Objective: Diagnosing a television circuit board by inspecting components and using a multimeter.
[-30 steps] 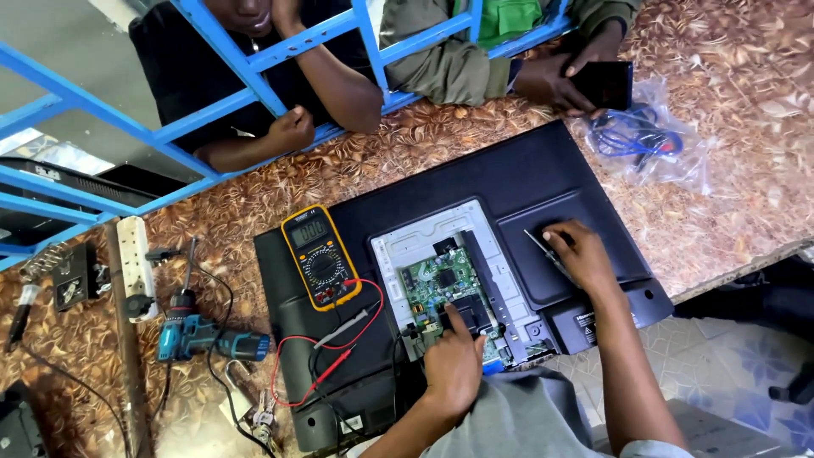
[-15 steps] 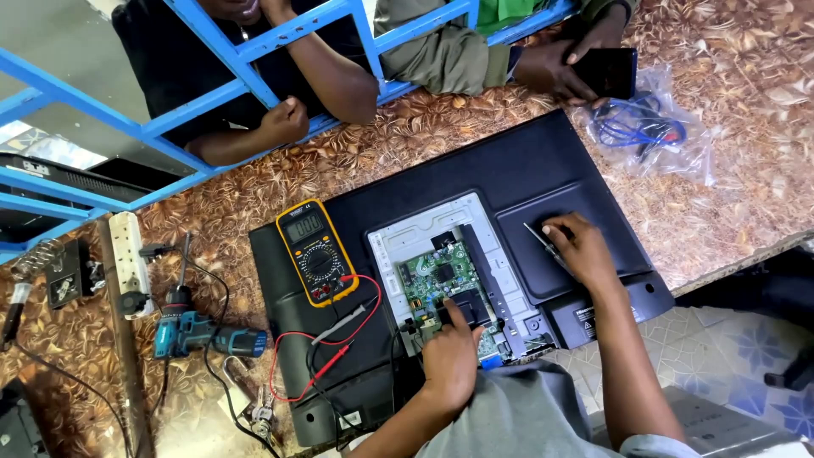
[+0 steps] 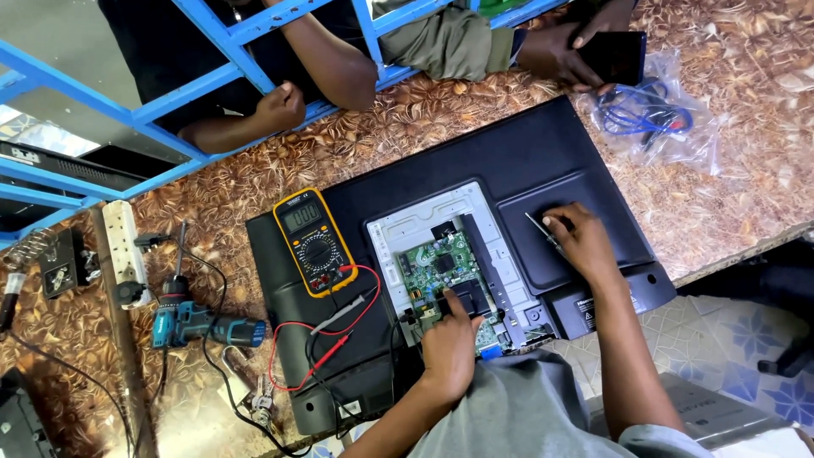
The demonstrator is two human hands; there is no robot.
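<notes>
I see the left hand [image 3: 449,343], fingers curled together, fingertip pressing the green circuit board [image 3: 441,267]; right hand [image 3: 581,242] fingers pinching a thin screwdriver [image 3: 541,231] atop the television's back cover [image 3: 543,178].

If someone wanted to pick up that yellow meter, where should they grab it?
Probably across the long sides of the meter, from above, near its upper display end. It lies flat on the black panel, and its leads plug in at the lower end, so that end is cluttered.
</notes>
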